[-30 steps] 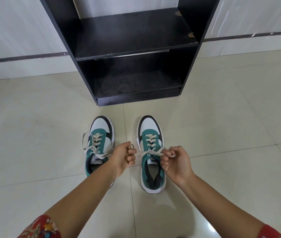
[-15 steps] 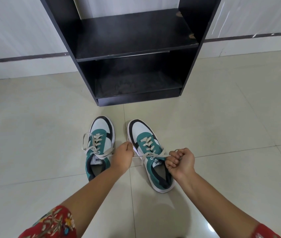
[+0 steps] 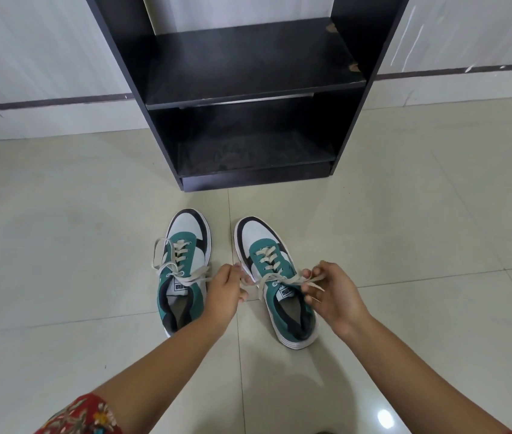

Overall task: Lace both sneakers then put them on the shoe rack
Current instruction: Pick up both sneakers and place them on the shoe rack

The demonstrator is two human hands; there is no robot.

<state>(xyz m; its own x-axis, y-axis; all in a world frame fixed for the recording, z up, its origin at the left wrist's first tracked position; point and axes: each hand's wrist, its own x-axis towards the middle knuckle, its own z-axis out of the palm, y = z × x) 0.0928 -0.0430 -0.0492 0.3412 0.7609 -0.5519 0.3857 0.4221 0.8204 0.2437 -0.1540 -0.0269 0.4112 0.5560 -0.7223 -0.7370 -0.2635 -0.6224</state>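
**Both hands on right sneaker's lace ends**

Right teal-white-black canvas sneaker [image 3: 275, 283] sits on the beige tiled floor [image 3: 60, 245], toe angled left, heel right. Left hand [image 3: 225, 292] is clenched on one cream flat lace end [image 3: 250, 285]; right hand [image 3: 331, 292] pinches the other lace end [image 3: 306, 278] in its fingers [image 3: 311, 272]. Left matching sneaker [image 3: 184, 264] is just beside, laces looped and loose. Black two-shelf wooden shoe rack [image 3: 248, 67] stands beyond, against the wall. Red floral sleeve [image 3: 82, 416] at lower left.

Teal, white and black sneakers [image 3: 186, 270] with cream laces [image 3: 267, 255], black rack [image 3: 248, 89], red floral sleeve [image 3: 82, 416].
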